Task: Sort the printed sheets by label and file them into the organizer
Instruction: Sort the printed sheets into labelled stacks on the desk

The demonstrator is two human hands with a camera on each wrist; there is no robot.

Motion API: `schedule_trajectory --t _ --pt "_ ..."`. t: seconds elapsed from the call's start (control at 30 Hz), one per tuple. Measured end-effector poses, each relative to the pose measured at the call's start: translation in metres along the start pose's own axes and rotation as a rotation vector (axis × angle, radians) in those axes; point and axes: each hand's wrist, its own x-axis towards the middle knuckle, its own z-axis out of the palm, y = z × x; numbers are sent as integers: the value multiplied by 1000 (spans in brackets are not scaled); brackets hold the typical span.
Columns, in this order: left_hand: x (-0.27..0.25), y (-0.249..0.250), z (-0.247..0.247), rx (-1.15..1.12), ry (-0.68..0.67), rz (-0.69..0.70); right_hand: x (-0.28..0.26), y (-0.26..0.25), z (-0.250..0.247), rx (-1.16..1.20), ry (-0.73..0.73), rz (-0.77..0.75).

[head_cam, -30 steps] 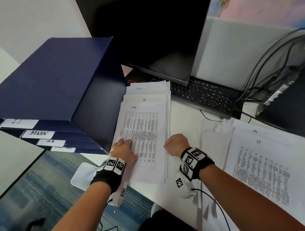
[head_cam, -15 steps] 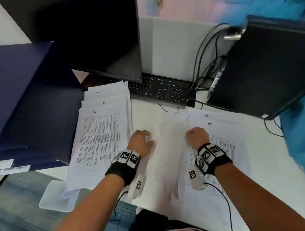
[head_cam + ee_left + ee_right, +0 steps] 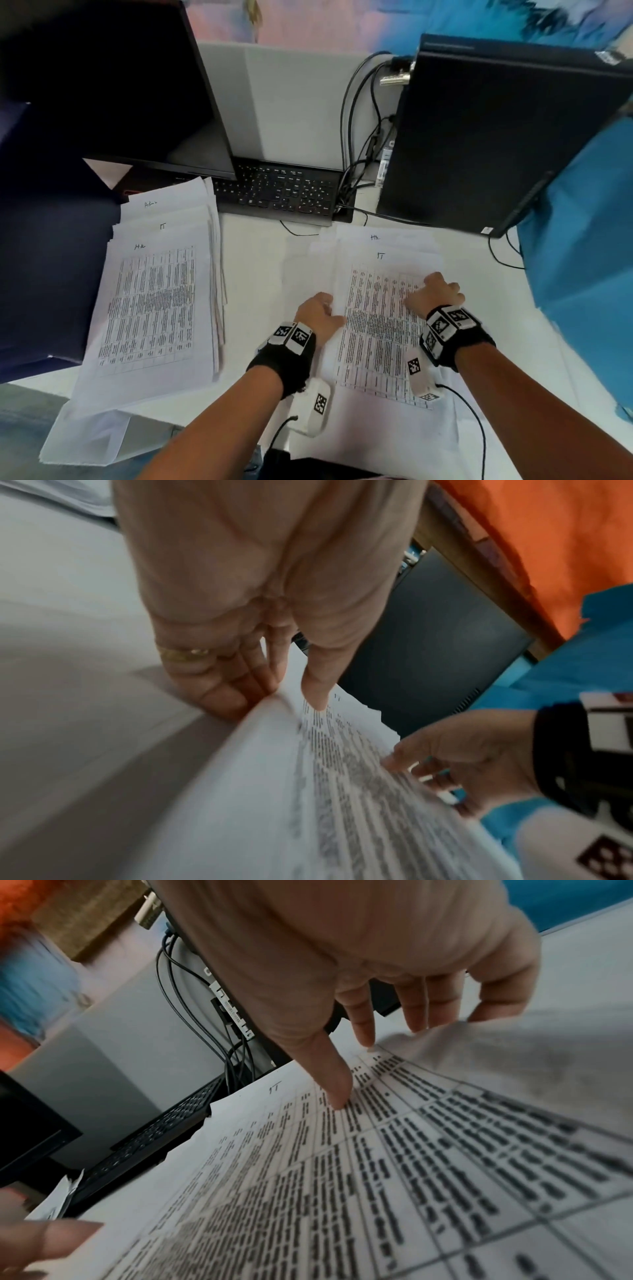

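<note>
A printed sheet labelled IT (image 3: 376, 335) tops the right pile on the white desk. My left hand (image 3: 329, 308) pinches its left edge, thumb on top and fingers beneath (image 3: 284, 696). My right hand (image 3: 431, 291) holds the right side with the thumb pressing on the print while the other fingers slip under the curled-up edge (image 3: 377, 1056). The sheet (image 3: 411, 1164) bows upward between both hands. Another sheet marked HR (image 3: 375, 238) peeks out behind it. A sorted pile (image 3: 154, 308) with HR on top, then IT and Admin, lies at the left beside the dark blue organizer (image 3: 51, 267).
A black keyboard (image 3: 281, 192) and monitor (image 3: 120, 85) stand behind the piles. A black computer tower (image 3: 496, 137) with cables (image 3: 356, 137) is at the back right. Blue cloth (image 3: 582, 274) borders the desk's right side.
Both hands have moved right from the left pile to the right pile and now hold the IT sheet by its edges. The head view has swung right with them.
</note>
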Motion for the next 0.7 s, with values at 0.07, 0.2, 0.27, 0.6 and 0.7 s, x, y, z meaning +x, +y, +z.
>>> schedule_trajectory --t 0.07,0.2,0.27,0.6,0.7 --pt "-1 -1 4 -20 68 58 2 5 0 153 23 1" --pt "-9 -4 13 90 89 297 7 11 -4 356 54 -23" --pt "-13 -7 18 156 35 425 9 13 -6 392 60 -30" --pt "-18 -19 18 122 87 366 10 12 -8 508 107 -159" --pt "-14 -21 16 86 118 311 6 7 -3 685 123 -209"
